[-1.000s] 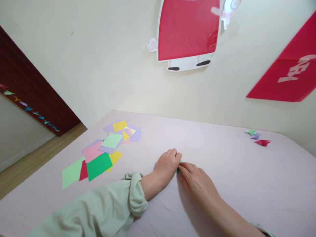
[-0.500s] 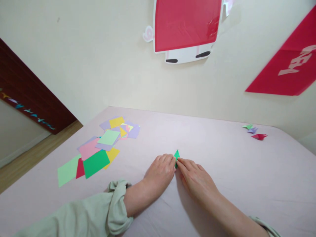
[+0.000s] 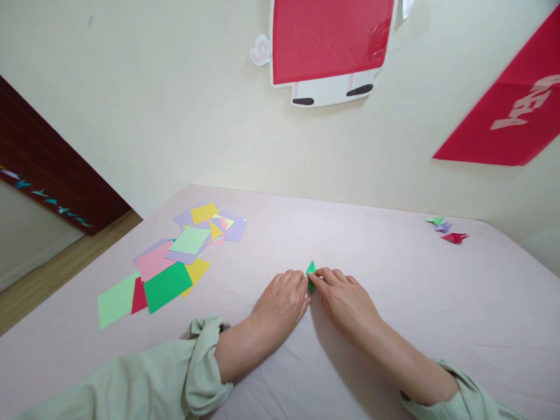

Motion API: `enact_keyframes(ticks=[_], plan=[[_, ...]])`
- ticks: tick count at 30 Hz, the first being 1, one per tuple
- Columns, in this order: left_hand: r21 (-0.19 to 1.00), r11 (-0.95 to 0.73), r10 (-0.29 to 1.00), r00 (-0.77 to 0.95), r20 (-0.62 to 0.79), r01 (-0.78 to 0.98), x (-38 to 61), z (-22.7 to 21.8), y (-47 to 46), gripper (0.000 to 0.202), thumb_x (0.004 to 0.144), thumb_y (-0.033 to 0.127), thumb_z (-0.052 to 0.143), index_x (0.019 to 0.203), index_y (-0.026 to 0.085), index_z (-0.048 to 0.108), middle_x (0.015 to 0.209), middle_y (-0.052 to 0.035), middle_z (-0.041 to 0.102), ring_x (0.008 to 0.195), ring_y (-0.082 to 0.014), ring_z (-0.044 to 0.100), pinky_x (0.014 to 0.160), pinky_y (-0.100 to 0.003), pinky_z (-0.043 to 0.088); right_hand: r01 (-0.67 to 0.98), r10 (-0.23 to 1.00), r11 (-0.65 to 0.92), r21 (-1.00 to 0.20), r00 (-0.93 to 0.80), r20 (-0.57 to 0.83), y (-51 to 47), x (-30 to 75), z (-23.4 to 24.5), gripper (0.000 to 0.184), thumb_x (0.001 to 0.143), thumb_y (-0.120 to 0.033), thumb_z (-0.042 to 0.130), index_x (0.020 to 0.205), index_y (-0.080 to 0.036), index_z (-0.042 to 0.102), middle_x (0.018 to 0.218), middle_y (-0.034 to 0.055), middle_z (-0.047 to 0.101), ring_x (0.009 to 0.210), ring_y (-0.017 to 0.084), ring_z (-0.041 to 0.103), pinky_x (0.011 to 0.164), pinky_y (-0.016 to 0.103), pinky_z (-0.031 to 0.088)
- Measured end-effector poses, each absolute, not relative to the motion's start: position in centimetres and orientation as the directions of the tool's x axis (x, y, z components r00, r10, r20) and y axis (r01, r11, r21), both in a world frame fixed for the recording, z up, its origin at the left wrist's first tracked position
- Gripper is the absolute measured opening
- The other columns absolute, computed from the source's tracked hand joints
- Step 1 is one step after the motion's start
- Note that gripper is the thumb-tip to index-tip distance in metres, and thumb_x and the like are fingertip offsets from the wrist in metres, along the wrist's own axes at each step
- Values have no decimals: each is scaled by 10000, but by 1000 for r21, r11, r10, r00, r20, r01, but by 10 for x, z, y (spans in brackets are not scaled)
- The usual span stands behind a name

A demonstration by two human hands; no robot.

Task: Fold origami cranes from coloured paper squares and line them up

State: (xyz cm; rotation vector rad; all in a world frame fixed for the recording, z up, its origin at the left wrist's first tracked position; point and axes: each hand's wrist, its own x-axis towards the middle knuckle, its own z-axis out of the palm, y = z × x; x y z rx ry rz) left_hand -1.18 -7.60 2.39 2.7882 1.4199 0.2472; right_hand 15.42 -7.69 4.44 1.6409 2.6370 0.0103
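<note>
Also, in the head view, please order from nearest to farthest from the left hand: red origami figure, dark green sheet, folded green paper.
1. Folded green paper, at the left hand.
2. Dark green sheet, to its left.
3. Red origami figure, at the far right.

Folded paper (image 3: 311, 268) is done in super bright green. Pink, yellow and lilac sheets (image 3: 157, 262) can be spotted left of it.

The left forearm (image 3: 238, 350) and the right forearm (image 3: 396, 353) are slanting inward, both bare. The left hand (image 3: 282, 297) is resting back upward with its fingers bent close together, while the right hand (image 3: 347, 297) is facing it, index finger (image 3: 318, 282) pointing toward its knuckles.
</note>
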Motion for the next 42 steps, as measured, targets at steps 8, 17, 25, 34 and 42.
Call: enact_keyframes(ticks=[8, 17, 25, 34, 42], plan=[[88, -609, 792, 600, 108, 788, -16, 26, -84, 262, 880, 253, 570, 1121, 153, 546, 1070, -87, 600, 1001, -249, 562, 850, -394, 481, 908, 913, 408, 94, -408, -23, -59, 152, 44, 326, 925, -128, 459, 1224, -209, 559, 1195, 87, 607, 1033, 229, 557, 795, 344, 424], [270, -596, 803, 566, 190, 756, -19, 22, -77, 293, 916, 259, 513, 1201, 192, 513, 1234, -85, 578, 1158, -226, 517, 988, -406, 434, 922, 923, 385, 35, -386, 10, -58, 154, 34, 366, 931, -150, 465, 1287, -215, 520, 1228, 109, 590, 1073, 238, 533, 824, 343, 424], [229, -653, 757, 632, 167, 722, -12, 17, -79, 483, 868, 343, 597, 1297, 147, 492, 1339, -136, 555, 1235, -263, 505, 1055, -427, 397, 909, 911, 412, -66, -410, 44, -63, 162, 32, 375, 936, -159, 460, 1302, -212, 526, 1311, 91, 568, 1143, 234, 515, 900, 351, 432], [216, -648, 761, 633, 141, 730, -15, 19, -86, 524, 854, 342, 614, 1316, 127, 490, 1372, -154, 535, 1252, -278, 500, 1064, -440, 402, 902, 907, 421, -95, -420, 34, -88, 171, 33, 417, 936, -104, 429, 1332, -208, 511, 1333, 104, 564, 1196, 222, 520, 944, 374, 430], [228, -649, 760, 630, 162, 725, -15, 17, -85, 553, 852, 322, 606, 1349, 133, 453, 1420, -175, 485, 1297, -289, 462, 1074, -468, 391, 920, 925, 377, -108, -379, 1, -87, 169, 42, 361, 949, -149, 451, 1279, -261, 547, 1253, 64, 603, 1136, 200, 543, 892, 343, 423]])
